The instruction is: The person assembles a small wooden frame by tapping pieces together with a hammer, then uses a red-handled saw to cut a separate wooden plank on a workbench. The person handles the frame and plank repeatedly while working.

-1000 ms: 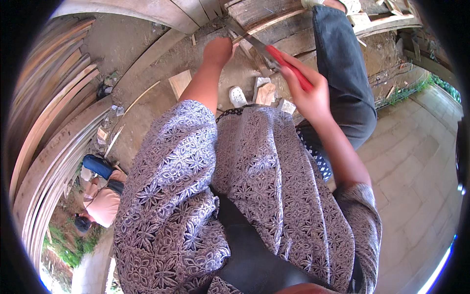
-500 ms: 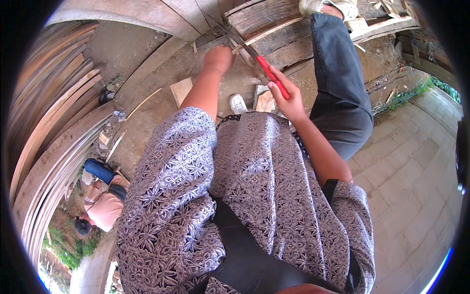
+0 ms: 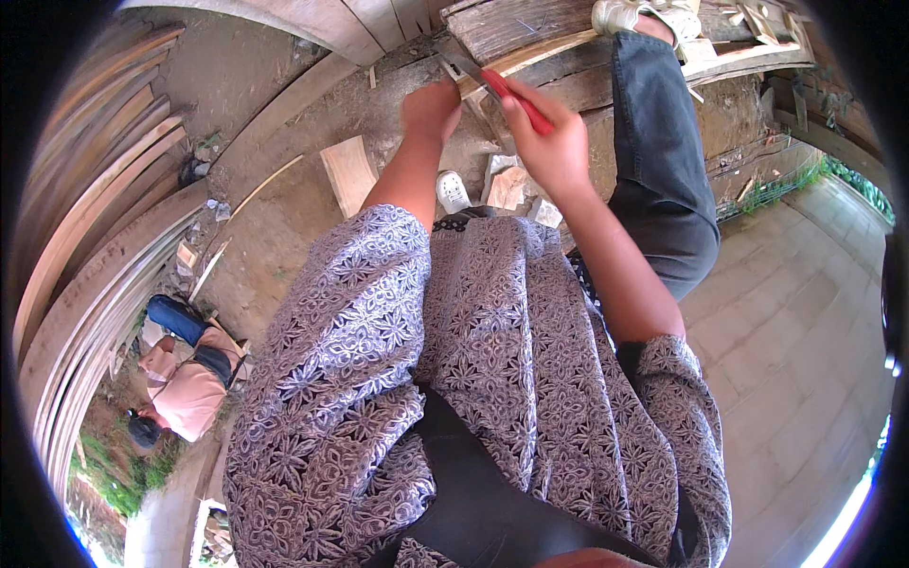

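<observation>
My right hand (image 3: 552,142) is closed round the red handle (image 3: 519,102) of what looks like a narrow-bladed saw; its teeth are too small to make out. The grey blade (image 3: 460,62) slants away to the far left and crosses a thin pale wood strip (image 3: 540,57) near its left end. My left hand (image 3: 433,109) is a fist at that end of the strip, left of the blade, its fingertips hidden. The strip lies along a rough plank bench (image 3: 511,26). My raised leg (image 3: 658,123) rests its shoe (image 3: 617,15) on the bench, by the strip's far end.
A pale board (image 3: 348,173) and wood offcuts (image 3: 507,187) lie on the dirt floor near my other shoe (image 3: 453,192). Long planks (image 3: 104,227) are stacked at the left. Another person (image 3: 194,388) is beyond them at lower left. Paving (image 3: 786,322) spreads at right.
My right hand has pushed the saw forward and to the left, so its handle is now close to the strip. My left hand stays at the strip's end, shifted slightly.
</observation>
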`<state>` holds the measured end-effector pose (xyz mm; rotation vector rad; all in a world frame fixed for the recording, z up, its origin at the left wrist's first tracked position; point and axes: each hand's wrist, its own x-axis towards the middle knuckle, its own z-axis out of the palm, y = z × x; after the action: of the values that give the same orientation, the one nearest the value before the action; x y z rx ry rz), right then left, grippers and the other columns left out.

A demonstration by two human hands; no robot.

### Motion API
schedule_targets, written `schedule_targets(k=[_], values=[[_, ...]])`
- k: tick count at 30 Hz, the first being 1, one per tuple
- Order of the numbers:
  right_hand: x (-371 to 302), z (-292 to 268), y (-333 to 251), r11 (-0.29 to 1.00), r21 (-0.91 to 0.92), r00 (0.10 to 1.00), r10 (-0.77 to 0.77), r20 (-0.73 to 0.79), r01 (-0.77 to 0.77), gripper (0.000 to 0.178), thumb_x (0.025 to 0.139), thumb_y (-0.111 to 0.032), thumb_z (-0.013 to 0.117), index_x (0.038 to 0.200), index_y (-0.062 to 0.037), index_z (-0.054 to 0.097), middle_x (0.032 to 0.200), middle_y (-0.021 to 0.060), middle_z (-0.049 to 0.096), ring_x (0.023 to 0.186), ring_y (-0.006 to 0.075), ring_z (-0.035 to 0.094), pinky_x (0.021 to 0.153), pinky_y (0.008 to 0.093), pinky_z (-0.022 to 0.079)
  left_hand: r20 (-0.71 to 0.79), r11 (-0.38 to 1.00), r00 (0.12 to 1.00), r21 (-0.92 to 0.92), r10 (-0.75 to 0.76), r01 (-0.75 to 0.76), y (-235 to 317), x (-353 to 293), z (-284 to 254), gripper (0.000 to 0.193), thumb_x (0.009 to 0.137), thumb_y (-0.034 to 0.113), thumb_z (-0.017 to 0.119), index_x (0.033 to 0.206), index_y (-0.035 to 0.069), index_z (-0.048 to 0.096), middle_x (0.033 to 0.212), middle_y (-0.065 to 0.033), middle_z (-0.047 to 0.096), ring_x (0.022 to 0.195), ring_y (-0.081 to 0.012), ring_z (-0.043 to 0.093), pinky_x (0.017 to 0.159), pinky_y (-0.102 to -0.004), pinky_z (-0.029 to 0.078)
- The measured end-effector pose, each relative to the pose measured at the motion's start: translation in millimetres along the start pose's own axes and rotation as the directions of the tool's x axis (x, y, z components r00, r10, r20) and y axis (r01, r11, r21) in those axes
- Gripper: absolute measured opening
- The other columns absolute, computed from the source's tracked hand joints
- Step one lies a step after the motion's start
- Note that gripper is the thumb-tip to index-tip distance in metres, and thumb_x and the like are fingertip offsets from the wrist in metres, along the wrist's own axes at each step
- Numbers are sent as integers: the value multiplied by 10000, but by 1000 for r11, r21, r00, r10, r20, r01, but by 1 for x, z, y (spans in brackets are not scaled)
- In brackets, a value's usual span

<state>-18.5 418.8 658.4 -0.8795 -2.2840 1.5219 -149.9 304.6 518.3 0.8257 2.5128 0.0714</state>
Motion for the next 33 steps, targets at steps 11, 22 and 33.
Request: schedule_targets(k=[11,22,33], values=[[-61,-75,-29,965,154,977,205,60,-212,356,971,-145,670,1285,20,638,1110,104,716,953,76,624,852,220,487,-113,996,990,-10,89,-91,-6,-3,17,210,910,134,502,1017,9,633,932,-221,723,836,-391,725,714,-504,580],[-61,-73,-14,975,106,979,184,89,-193,342,965,-153,679,1268,6,653,1091,98,720,936,77,622,840,230,493,-80,999,996,-19,33,-35,-5,-2,18,213,915,151,499,1026,43,646,976,-203,726,858,-397,721,731,-512,579],[-69,-76,-39,994,1,982,110,151,-112,324,952,-92,663,1257,16,646,1067,139,725,934,106,651,846,246,502,-65,999,996,-2,53,-53,-6,4,18,210,897,154,529,1034,45,645,942,-195,730,841,-395,723,711,-515,577]])
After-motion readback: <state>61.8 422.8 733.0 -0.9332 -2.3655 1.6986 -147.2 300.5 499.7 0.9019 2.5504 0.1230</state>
